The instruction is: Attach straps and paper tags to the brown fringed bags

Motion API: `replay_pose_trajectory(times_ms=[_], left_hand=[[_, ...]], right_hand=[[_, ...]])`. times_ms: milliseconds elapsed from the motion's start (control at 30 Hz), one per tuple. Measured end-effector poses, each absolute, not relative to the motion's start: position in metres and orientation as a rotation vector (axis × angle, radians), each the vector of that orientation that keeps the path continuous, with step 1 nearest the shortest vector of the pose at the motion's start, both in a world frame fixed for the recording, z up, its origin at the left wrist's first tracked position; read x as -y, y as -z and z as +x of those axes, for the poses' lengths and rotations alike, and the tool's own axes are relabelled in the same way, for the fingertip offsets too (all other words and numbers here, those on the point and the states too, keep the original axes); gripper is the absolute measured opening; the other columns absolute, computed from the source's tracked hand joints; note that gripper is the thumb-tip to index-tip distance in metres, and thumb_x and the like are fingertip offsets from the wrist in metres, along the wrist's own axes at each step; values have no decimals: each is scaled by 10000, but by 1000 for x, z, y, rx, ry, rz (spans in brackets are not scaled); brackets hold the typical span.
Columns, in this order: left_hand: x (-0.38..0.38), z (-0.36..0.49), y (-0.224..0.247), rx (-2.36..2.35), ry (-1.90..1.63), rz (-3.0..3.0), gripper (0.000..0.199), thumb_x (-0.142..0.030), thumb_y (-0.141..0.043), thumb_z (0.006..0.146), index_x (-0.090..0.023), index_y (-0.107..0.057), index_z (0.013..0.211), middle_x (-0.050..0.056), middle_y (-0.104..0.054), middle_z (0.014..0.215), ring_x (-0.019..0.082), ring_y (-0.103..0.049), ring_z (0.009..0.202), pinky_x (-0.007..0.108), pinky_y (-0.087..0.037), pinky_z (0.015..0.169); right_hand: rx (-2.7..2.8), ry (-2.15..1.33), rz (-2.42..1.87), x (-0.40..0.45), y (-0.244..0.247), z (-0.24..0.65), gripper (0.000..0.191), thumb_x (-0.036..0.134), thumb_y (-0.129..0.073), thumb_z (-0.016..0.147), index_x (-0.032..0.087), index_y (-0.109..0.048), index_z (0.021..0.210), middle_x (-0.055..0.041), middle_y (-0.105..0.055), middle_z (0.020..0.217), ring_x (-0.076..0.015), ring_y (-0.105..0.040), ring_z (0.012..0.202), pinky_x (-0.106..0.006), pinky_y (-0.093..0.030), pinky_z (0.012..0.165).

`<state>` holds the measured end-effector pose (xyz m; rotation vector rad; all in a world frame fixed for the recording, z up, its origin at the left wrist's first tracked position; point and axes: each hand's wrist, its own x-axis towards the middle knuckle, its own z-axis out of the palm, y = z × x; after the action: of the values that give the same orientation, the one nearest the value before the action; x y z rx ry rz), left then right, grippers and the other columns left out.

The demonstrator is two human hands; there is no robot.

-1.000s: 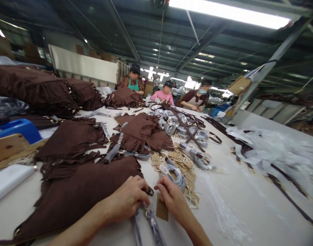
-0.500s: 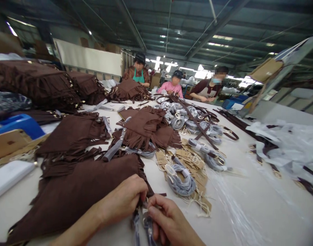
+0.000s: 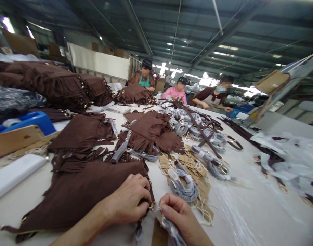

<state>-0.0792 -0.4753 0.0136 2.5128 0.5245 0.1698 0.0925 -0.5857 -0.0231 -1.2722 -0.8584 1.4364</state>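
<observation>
A large brown bag (image 3: pixel 87 191) lies flat on the table at the lower left. My left hand (image 3: pixel 129 198) is closed on the right corner of this bag, beside a small gold ring. Just to its right, my right hand (image 3: pixel 175 213) pinches a plastic-wrapped strap (image 3: pixel 171 232) near its upper end. The strap hangs down toward the bottom edge of the view. Part of a tan card tag (image 3: pixel 159 234) shows between the hands, below them. A coiled wrapped strap (image 3: pixel 184 186) lies close above my right hand, on a heap of tan tags (image 3: pixel 194 167).
Fringed brown pieces (image 3: pixel 151 130) and more wrapped coils (image 3: pixel 182 126) cover the middle. A blue tape dispenser (image 3: pixel 40 121), a phone (image 3: pixel 17 140) and a white box (image 3: pixel 17 174) stand left. Plastic wrap (image 3: pixel 295 157) lies right. Three people (image 3: pixel 144 78) work across the table.
The view has shifted slightly left. My right hand has moved a little away from my left, with the wrapped strap now slanting between them. A tan tag has come into view below.
</observation>
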Motion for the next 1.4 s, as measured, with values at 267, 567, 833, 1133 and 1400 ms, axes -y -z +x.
replay_pose_trajectory(times_ms=[267,567,833,1133,1400], left_hand=[[472,-80,1,-447,-223,2444,206,-79,-563,700,-214,-668,814,4,-643,997,198,-515,1066,358,-337,957],[468,-83,-1,-381,-220,2396,160,-77,-606,708,-214,-651,776,-8,-637,945,175,-532,1040,337,-328,980],[471,-85,-2,-368,-210,2434,155,-52,-625,733,-207,-633,742,-21,-620,865,185,-516,1012,381,-289,1011],[468,-84,-2,-385,-234,2374,177,-34,-638,734,-210,-619,732,-14,-611,849,181,-522,988,360,-311,992],[468,-84,-1,-411,-221,2333,168,-46,-673,736,-209,-637,720,-14,-607,835,187,-508,990,344,-321,982]], right_hand=[[1546,-1228,-1557,592,13,103,238,374,-563,851,180,-552,713,8,-535,697,-147,-491,686,-251,-379,652],[1678,-1131,-1528,597,-1,94,193,301,-558,864,194,-566,704,1,-576,717,-153,-533,718,-250,-393,679],[1218,-1189,-1528,589,16,98,347,534,-573,861,202,-532,767,52,-454,650,-89,-364,494,-228,-313,491],[1389,-1044,-1640,584,29,94,268,417,-568,861,192,-570,713,40,-447,635,-133,-414,615,-256,-321,579],[1455,-1075,-1647,582,27,92,243,377,-533,879,192,-560,723,34,-465,659,-136,-427,638,-258,-321,598]])
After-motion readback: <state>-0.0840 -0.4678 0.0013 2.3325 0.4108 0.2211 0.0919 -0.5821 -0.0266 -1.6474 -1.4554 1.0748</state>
